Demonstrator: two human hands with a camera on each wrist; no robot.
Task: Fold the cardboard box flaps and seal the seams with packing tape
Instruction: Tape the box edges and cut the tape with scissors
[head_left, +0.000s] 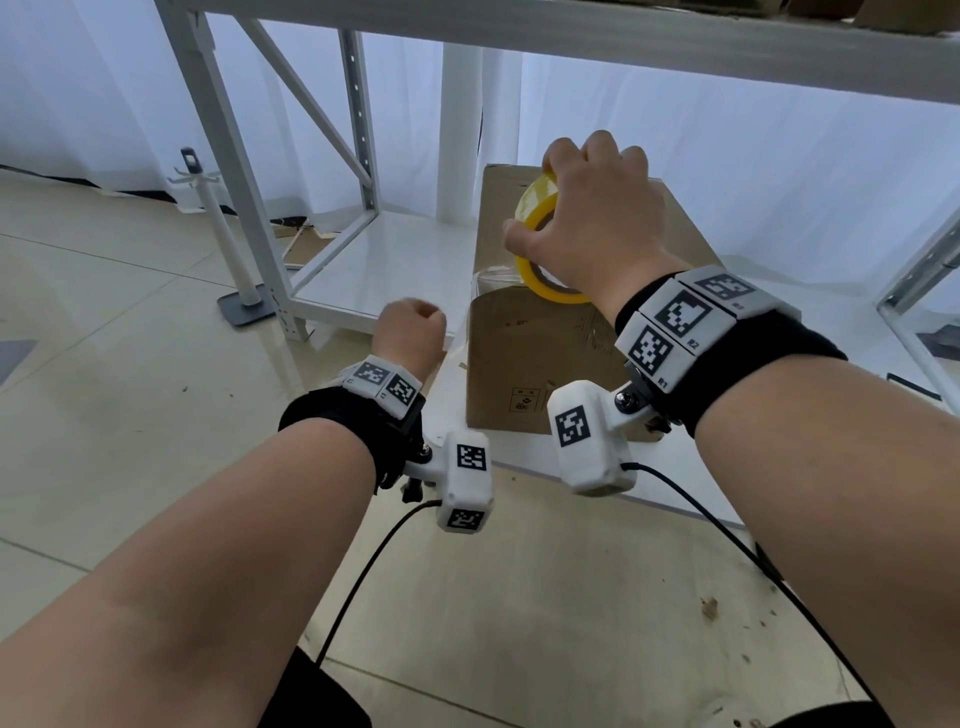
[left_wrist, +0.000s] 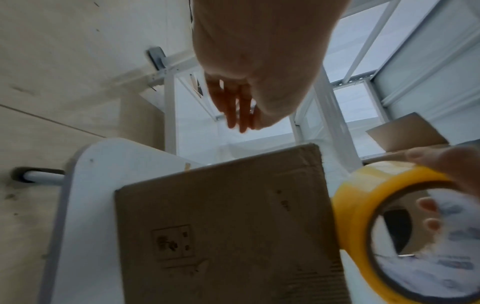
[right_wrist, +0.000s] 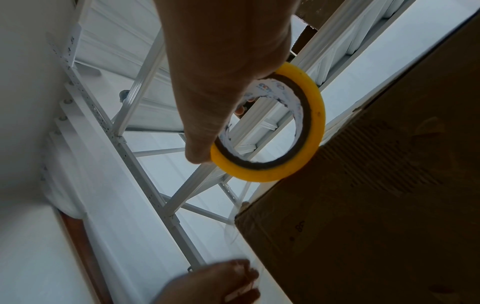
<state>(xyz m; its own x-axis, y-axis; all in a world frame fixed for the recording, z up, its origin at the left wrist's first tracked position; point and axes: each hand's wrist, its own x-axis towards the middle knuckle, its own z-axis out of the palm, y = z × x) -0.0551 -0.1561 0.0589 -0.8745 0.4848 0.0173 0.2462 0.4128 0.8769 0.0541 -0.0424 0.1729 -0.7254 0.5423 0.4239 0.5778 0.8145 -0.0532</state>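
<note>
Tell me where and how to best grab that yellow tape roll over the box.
Grip the tape roll across its rim from above, fingers hooked through its open core, thumb on the outer band, as the right hand does now. It stands on edge over the cardboard box, so the top is free.

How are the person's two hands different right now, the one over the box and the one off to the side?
The right hand is raised above the cardboard box and grips the yellow tape roll, fingers through its core. The left hand sits lower, beside the box, fingers curled; the right wrist view shows it pinching the clear tape end pulled from the roll. Both wear black wristbands with marker blocks.
</note>
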